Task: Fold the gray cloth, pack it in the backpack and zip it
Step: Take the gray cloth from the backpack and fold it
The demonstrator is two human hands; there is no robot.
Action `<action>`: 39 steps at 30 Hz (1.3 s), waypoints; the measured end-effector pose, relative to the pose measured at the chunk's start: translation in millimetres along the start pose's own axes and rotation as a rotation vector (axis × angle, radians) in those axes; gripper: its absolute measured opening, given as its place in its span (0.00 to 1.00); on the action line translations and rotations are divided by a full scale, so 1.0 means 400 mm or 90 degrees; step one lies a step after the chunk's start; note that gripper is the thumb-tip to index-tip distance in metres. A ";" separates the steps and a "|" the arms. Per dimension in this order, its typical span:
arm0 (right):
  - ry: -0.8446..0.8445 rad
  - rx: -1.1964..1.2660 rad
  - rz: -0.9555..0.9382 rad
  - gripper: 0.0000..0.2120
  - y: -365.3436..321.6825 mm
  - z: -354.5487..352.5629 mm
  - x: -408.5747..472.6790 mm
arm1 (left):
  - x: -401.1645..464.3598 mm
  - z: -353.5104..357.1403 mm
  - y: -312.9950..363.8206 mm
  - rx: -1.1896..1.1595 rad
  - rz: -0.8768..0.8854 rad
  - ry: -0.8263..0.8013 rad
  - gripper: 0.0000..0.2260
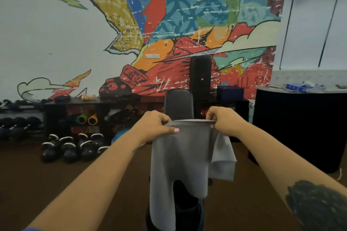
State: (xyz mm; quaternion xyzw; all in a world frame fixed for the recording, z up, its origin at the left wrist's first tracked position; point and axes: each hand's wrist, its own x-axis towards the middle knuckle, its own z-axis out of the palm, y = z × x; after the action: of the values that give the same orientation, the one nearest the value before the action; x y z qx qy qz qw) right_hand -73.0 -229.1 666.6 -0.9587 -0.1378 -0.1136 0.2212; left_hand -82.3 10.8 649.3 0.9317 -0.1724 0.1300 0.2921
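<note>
From the head camera I see my left hand (154, 127) and right hand (224, 123) raised level, each pinched closed on a top corner of the gray cloth (185, 157). The cloth stretches taut between them and hangs below. Beyond my hands stands a black padded bench (178, 104); kettlebells (71, 148) sit left of my left hand.

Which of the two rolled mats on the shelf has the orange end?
The right one is orange. The mat touching it on the left has a green end. Both lie on the dark shelf, left of the hands.
</note>
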 end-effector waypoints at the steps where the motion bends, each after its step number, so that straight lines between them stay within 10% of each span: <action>1: 0.018 -0.022 0.020 0.08 0.009 -0.012 -0.003 | 0.000 -0.005 0.005 0.046 0.006 -0.007 0.13; 12: 0.172 0.099 0.067 0.18 0.056 -0.156 -0.002 | -0.018 0.052 -0.086 0.339 -0.128 -0.097 0.11; 18: 0.288 0.159 0.083 0.05 0.114 -0.206 -0.019 | -0.046 0.082 -0.150 0.248 -0.177 -0.089 0.10; 39: 0.482 0.354 0.358 0.13 0.252 -0.233 -0.028 | -0.032 0.003 -0.172 0.027 -0.194 0.159 0.09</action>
State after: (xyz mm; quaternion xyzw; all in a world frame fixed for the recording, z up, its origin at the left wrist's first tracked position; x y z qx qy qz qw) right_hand -66.5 -361.1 705.4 -0.7562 0.1879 -0.3467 0.5222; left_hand -66.5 66.0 609.6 0.9297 0.0108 0.2022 0.3077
